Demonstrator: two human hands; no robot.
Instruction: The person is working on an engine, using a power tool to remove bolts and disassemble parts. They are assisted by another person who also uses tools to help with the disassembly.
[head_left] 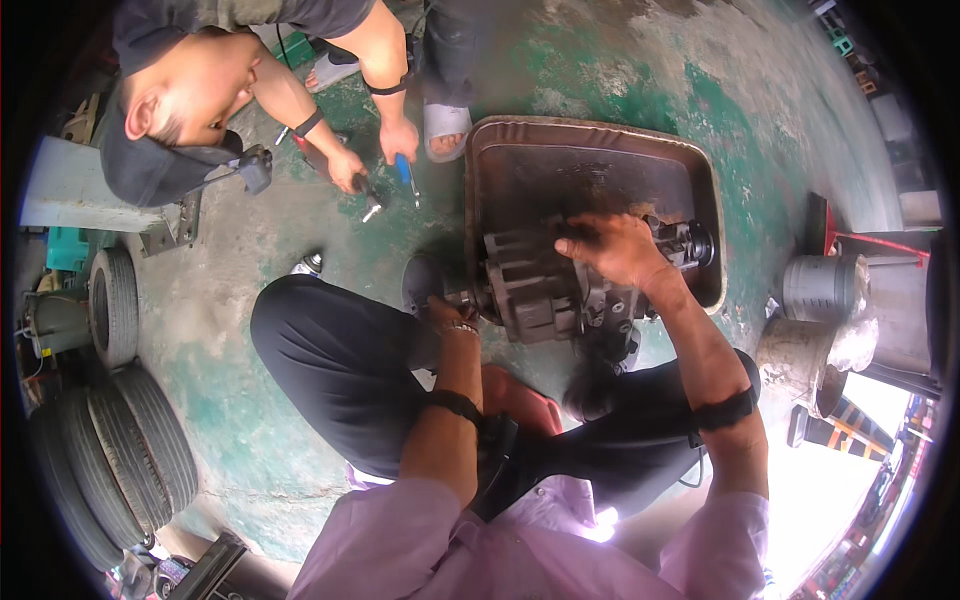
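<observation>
The single wide fisheye view looks steeply down from the wearer's head, close above the pale pink cloth shirt at its lower edge; the ribbed dark-grey metal housing lies right of centre, while round black rubber tyres bend along the left rim

A dark, ribbed housing lies at the tray's near side.

Forearms forward; right hand palm-down, thumb apart; left hand farther back.
</observation>
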